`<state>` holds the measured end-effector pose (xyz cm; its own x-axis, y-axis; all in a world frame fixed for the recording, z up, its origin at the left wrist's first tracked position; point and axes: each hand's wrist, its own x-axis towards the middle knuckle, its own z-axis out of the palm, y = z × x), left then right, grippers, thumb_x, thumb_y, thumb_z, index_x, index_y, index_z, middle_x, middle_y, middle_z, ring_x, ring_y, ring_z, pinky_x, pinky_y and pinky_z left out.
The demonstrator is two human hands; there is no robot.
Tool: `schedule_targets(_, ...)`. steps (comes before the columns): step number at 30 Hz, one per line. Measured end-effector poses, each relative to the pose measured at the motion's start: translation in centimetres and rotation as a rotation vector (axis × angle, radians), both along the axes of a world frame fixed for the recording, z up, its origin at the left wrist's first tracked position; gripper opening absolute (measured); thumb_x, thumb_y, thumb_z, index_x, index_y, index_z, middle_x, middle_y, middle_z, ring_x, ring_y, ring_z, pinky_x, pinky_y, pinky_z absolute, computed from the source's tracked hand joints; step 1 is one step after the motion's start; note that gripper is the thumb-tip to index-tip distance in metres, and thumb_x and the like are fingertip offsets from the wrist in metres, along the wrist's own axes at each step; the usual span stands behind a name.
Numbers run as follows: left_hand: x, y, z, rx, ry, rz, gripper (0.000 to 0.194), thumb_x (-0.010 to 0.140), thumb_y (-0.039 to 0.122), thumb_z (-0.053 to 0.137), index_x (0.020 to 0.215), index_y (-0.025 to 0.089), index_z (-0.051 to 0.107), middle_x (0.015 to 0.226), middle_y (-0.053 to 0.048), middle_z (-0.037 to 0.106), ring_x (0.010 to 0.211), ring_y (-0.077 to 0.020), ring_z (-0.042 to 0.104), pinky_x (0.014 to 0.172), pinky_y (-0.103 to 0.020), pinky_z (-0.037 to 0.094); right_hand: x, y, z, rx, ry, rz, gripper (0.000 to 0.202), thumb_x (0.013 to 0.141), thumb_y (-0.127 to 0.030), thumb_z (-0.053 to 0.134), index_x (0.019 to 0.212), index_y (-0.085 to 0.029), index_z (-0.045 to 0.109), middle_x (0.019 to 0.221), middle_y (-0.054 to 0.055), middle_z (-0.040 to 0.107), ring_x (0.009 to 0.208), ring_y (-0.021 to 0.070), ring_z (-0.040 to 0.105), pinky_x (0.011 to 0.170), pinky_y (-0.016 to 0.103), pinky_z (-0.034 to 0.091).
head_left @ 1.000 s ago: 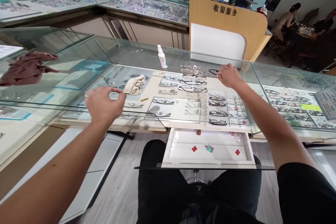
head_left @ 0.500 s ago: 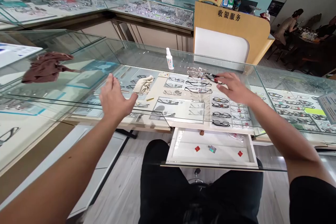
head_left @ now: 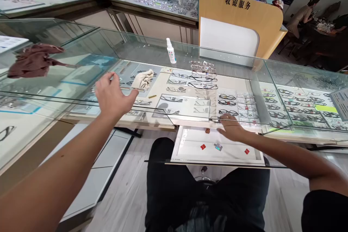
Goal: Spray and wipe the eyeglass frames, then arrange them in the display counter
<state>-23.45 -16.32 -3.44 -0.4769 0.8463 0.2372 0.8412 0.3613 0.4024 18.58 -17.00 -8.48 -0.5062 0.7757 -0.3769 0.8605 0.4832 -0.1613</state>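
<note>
The left hand [head_left: 112, 96] hovers flat over the glass counter top [head_left: 81, 79], fingers loosely spread and holding nothing, its back to the camera; just beyond its fingertips lies a crumpled beige cloth [head_left: 143, 79], apart from the hand; the right hand [head_left: 231, 127] reaches in low at the open front of the showcase, at the near edge of the display tray of black-framed glasses [head_left: 227, 103], above the pulled-out white drawer [head_left: 190, 148]; whether its fingers pinch the dark frame [head_left: 214, 119] at their tips or merely touch it cannot be told, since the hand covers them; the drawer holds two small red tags [head_left: 202, 146], a little grey piece [head_left: 218, 147] and a brown bit [head_left: 207, 130], all well apart; on the glass top a white spray bottle [head_left: 171, 51] stands upright, near a heap of clear-wrapped frames [head_left: 202, 67]; a maroon cloth [head_left: 34, 61] lies on the neighbouring case to the left; the glass edge crosses in front of the trays and reflections blur what lies under it; behind stands a wooden cashier desk [head_left: 241, 18]; other people sit at a table [head_left: 320, 29] far right.
</note>
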Motion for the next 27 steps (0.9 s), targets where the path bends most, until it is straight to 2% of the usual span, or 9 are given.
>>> schedule_targets(3,0.1,0.0,0.1,-0.016,-0.001,0.005,0.092,0.088,0.051,0.049,0.162,-0.004,0.046,0.174,-0.027,0.039,0.157,-0.0498,0.038,0.131,-0.066,0.032,1.3,4.3,-2.7,0.228,-0.017,-0.147,0.054,0.107,-0.037,0.051,0.15,-0.008,0.064,0.167,0.022,0.055,0.163,0.0415,0.035,0.133,0.054,0.033)
schedule_targets(8,0.2,0.0,0.0,-0.018,0.004,0.013,0.093,0.086,0.05,0.049,0.164,-0.002,0.046,0.174,-0.025,0.04,0.157,-0.0499,0.039,0.131,-0.066,0.032,2.5,10.5,-4.8,0.391,0.027,-0.264,0.061,0.11,-0.039,0.038,0.159,-0.006,0.055,0.175,0.021,0.045,0.166,0.0418,0.027,0.134,0.056,0.027)
schedule_targets(11,-0.2,0.0,-0.4,0.006,0.003,0.005,0.093,0.086,0.051,0.048,0.164,0.0,0.046,0.174,-0.025,0.042,0.157,-0.0498,0.039,0.131,-0.067,0.032,2.2,13.5,-5.5,0.433,0.07,-0.3,0.059,0.11,-0.039,0.037,0.155,-0.009,0.059,0.174,0.02,0.047,0.164,0.0424,0.029,0.133,0.058,0.027)
schedule_targets(14,-0.7,0.0,-0.8,0.019,-0.005,0.002,0.094,0.085,0.054,0.048,0.164,0.002,0.048,0.173,-0.024,0.044,0.158,-0.0498,0.039,0.13,-0.069,0.031,1.7,15.8,-5.6,0.396,0.05,-0.295,0.057,0.111,-0.042,0.037,0.147,-0.008,0.066,0.171,0.022,0.051,0.162,0.0437,0.032,0.131,0.058,0.029)
schedule_targets(17,-1.0,-0.1,-1.1,0.02,-0.006,0.001,0.097,0.083,0.058,0.047,0.164,0.005,0.048,0.174,-0.023,0.044,0.16,-0.0482,0.038,0.131,-0.067,0.032,1.3,17.1,-5.4,0.363,0.033,-0.287,0.056,0.111,-0.051,0.04,0.133,-0.012,0.074,0.161,0.024,0.06,0.156,0.0436,0.04,0.126,0.058,0.033)
schedule_targets(20,-0.9,-0.2,-0.9,0.01,0.001,0.006,0.101,0.082,0.06,0.044,0.165,0.003,0.047,0.175,-0.023,0.042,0.16,-0.0472,0.04,0.131,-0.066,0.034,1.2,17.5,-5.4,0.345,0.034,-0.292,0.058,0.11,-0.056,0.04,0.125,-0.015,0.078,0.156,0.023,0.064,0.152,0.043,0.044,0.124,0.06,0.033)
schedule_targets(24,-0.6,-0.4,-0.5,-0.009,0.009,0.012,0.106,0.081,0.061,0.041,0.164,-0.004,0.046,0.176,-0.026,0.04,0.16,-0.0486,0.04,0.13,-0.068,0.034,1.5,17.8,-5.9,0.314,0.039,-0.303,0.052,0.111,-0.049,0.042,0.125,-0.013,0.078,0.157,0.023,0.063,0.153,0.0408,0.042,0.124,0.059,0.032)
schedule_targets(27,-0.7,-0.4,-0.5,-0.023,-0.006,0.008,0.105,0.082,0.061,0.042,0.166,-0.002,0.044,0.177,-0.025,0.039,0.161,-0.0485,0.038,0.131,-0.068,0.033,1.8,17.9,-6.1,0.295,0.053,-0.311,0.049,0.111,-0.044,0.043,0.125,-0.012,0.078,0.161,0.023,0.061,0.154,0.0419,0.042,0.124,0.059,0.032)
